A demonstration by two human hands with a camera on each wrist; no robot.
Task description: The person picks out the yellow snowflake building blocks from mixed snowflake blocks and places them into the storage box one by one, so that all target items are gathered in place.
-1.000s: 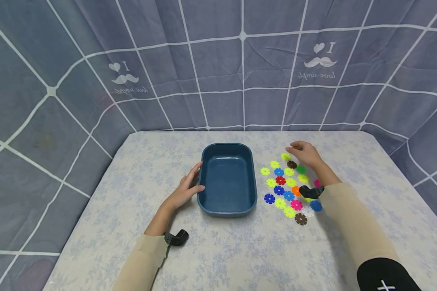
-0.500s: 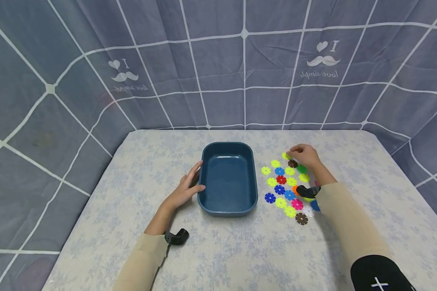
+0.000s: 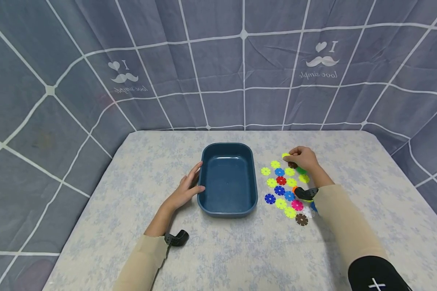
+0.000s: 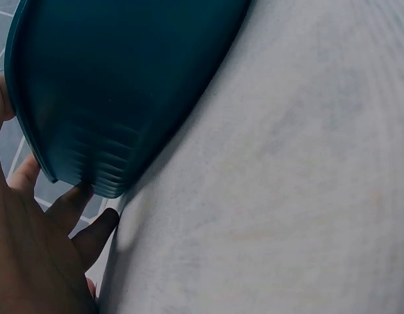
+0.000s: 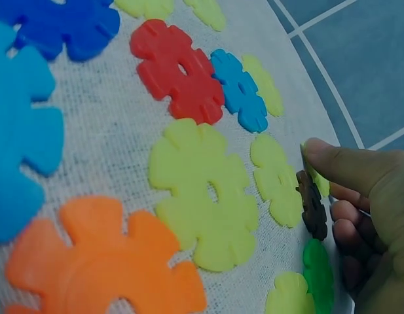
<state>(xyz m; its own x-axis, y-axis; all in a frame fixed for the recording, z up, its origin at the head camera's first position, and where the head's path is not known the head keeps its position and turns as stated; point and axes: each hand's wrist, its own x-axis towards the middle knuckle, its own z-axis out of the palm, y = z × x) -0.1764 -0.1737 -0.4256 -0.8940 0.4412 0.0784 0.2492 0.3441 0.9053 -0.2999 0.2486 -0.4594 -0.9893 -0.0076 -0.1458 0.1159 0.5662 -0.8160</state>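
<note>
Grey-blue gridded curtain | mirrored white moustache print | pale table, pattern perhaps floral

Dark blue rectangular plastic bin, rounded corners, upright, open side up; left hand touches its left rim. Yellow-green plastic flower-shaped disc, notched edge, far end of the scatter, pinched by thumb and fingers of right hand, partly hidden. Other notched plastic flower discs, mixed colours, lying flat right of bin, some near-touching.
</note>
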